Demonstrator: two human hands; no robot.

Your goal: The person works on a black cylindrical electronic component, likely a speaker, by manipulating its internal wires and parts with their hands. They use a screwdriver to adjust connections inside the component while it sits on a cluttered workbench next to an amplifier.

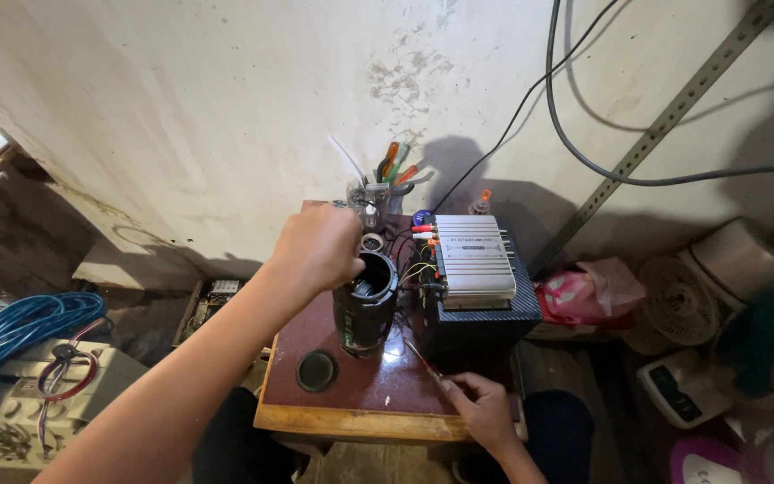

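While steadying the open-topped black cylindrical speaker (365, 305) at frame centre on the small wooden table (351, 419): left hand (318, 246) curling fingers over its rim, clamping. Right hand (484, 410), lower centre, pinching a thin screwdriver (425, 363). Silver amplifier (472, 257) sitting just right. Judging disassembly underway; next calling for careful tip placement inside the casing.
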